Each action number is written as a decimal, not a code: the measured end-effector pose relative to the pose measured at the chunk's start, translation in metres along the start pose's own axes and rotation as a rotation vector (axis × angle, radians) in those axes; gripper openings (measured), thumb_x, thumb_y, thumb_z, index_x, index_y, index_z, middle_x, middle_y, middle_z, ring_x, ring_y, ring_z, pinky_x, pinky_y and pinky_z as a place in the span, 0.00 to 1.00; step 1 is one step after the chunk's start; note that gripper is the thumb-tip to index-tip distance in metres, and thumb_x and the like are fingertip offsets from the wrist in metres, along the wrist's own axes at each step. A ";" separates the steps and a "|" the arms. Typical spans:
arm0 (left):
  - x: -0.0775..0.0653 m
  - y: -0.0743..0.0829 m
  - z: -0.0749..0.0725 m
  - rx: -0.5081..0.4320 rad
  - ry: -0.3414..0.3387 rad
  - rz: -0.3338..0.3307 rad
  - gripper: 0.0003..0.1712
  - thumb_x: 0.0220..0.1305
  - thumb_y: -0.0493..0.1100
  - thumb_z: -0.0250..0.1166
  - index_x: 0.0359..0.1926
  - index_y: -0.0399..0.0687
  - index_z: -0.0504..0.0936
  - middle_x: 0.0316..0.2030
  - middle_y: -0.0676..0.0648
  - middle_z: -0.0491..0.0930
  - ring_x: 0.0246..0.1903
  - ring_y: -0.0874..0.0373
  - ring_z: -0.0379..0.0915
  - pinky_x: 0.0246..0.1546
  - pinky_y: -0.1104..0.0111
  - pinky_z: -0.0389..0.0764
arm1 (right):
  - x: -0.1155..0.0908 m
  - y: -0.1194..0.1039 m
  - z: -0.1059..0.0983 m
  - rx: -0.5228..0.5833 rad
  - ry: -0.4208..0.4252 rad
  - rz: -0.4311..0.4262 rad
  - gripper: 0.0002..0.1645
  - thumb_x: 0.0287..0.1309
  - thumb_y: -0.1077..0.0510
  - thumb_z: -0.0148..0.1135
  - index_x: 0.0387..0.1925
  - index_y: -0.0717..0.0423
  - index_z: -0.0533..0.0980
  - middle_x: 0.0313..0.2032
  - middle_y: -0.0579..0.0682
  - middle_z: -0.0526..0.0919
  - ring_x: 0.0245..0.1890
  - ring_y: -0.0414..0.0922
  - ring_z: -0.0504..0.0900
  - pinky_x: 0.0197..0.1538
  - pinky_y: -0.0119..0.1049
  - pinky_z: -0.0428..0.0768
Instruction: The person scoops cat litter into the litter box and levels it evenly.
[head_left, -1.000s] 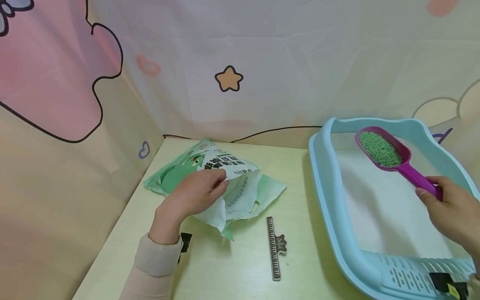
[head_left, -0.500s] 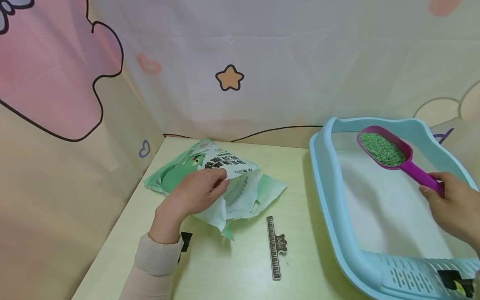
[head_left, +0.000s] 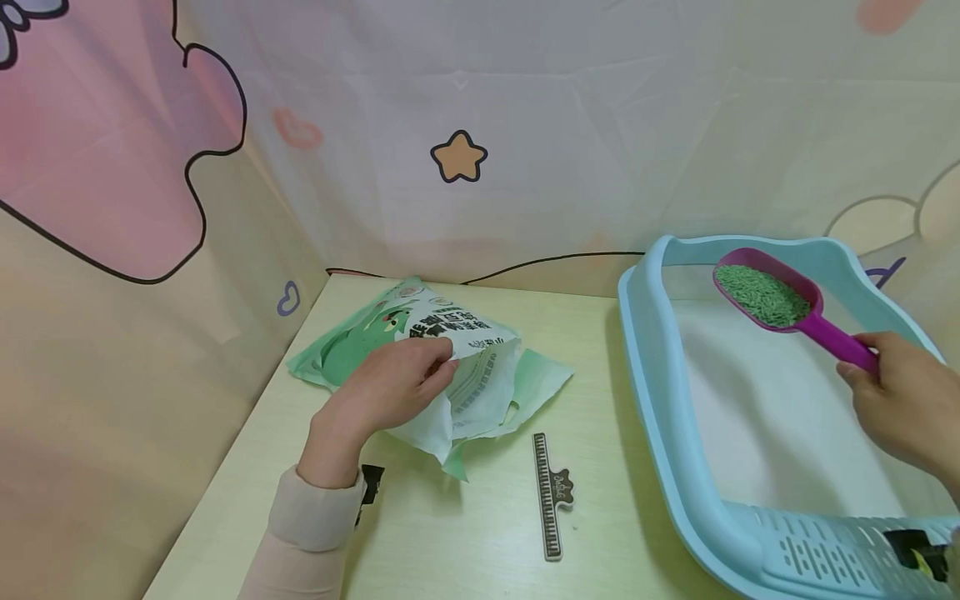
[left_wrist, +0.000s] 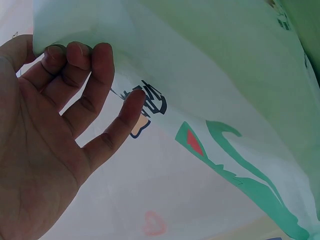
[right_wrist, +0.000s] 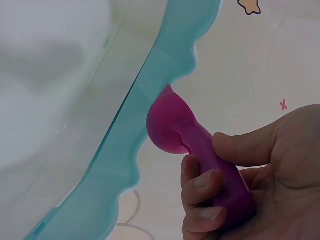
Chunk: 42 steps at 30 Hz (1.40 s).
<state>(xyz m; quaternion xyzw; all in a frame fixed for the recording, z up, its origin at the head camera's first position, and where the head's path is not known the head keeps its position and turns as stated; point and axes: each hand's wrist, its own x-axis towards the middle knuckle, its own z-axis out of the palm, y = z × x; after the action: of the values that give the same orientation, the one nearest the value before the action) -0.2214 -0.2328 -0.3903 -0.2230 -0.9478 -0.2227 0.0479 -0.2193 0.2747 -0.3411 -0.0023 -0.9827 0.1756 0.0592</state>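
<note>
My left hand (head_left: 397,383) pinches the torn upper edge of a green and white printed bag (head_left: 480,392), which lies on the table with its mouth toward the right front. In the left wrist view, thumb and fingertips (left_wrist: 80,50) meet at the bag's edge. My right hand (head_left: 903,408) grips the handle of a purple scoop (head_left: 832,337). Green pellets (head_left: 765,296) fill the scoop's bowl, held level above the light blue litter tray (head_left: 645,367). From the right wrist view, the scoop (right_wrist: 172,120) appears from below, fingers wrapped round its handle.
A flat dark clip (head_left: 551,500) with a striped bar lies on the pale table (head_left: 480,533) between bag and tray. The tray's front has a slotted ledge (head_left: 817,546). Printed cloth (head_left: 540,167) hangs behind and at the left.
The scoop of pellets has shifted only slightly over the tray and turned a little in my right hand. My left hand and the bag stay where they were.
</note>
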 end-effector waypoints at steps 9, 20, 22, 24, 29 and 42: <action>0.000 -0.001 0.001 -0.003 0.001 -0.001 0.20 0.78 0.47 0.54 0.24 0.56 0.67 0.18 0.56 0.59 0.20 0.63 0.58 0.25 0.69 0.61 | 0.004 -0.003 -0.001 -0.030 0.017 -0.034 0.23 0.71 0.69 0.53 0.58 0.85 0.61 0.43 0.80 0.71 0.30 0.66 0.74 0.20 0.43 0.81; 0.000 0.000 0.000 -0.001 0.000 -0.004 0.20 0.78 0.47 0.54 0.24 0.56 0.67 0.18 0.56 0.59 0.20 0.64 0.57 0.25 0.69 0.60 | 0.004 -0.004 -0.001 -0.037 0.073 -0.007 0.23 0.71 0.70 0.50 0.59 0.86 0.60 0.44 0.81 0.68 0.32 0.68 0.72 0.29 0.58 0.84; 0.000 0.000 0.000 -0.001 0.001 -0.005 0.20 0.78 0.47 0.54 0.24 0.56 0.67 0.18 0.56 0.59 0.20 0.64 0.58 0.25 0.69 0.60 | 0.004 -0.004 0.000 -0.034 0.083 -0.007 0.24 0.71 0.71 0.50 0.60 0.86 0.59 0.45 0.81 0.67 0.34 0.70 0.71 0.33 0.62 0.84; 0.000 0.000 0.000 -0.001 0.001 -0.004 0.20 0.78 0.47 0.54 0.24 0.56 0.67 0.18 0.56 0.59 0.20 0.64 0.58 0.25 0.69 0.60 | 0.003 -0.004 0.000 -0.029 0.092 -0.006 0.24 0.71 0.71 0.50 0.60 0.86 0.59 0.46 0.80 0.66 0.37 0.70 0.69 0.35 0.65 0.83; 0.000 0.001 -0.001 0.001 0.002 -0.002 0.20 0.78 0.47 0.54 0.24 0.56 0.67 0.18 0.57 0.60 0.20 0.64 0.58 0.25 0.69 0.60 | 0.002 -0.005 0.001 -0.017 0.104 0.017 0.25 0.72 0.71 0.48 0.63 0.86 0.57 0.49 0.80 0.63 0.44 0.72 0.64 0.44 0.72 0.78; -0.001 0.001 -0.001 0.001 0.006 0.004 0.20 0.78 0.47 0.54 0.23 0.56 0.66 0.18 0.57 0.59 0.20 0.64 0.57 0.25 0.70 0.60 | 0.003 -0.006 0.001 -0.036 0.152 0.035 0.28 0.72 0.72 0.48 0.65 0.87 0.54 0.49 0.79 0.61 0.46 0.71 0.61 0.51 0.74 0.72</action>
<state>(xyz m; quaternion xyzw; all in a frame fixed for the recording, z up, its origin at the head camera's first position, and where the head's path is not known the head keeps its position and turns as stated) -0.2205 -0.2331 -0.3890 -0.2244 -0.9473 -0.2227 0.0515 -0.2223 0.2694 -0.3394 -0.0338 -0.9782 0.1581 0.1303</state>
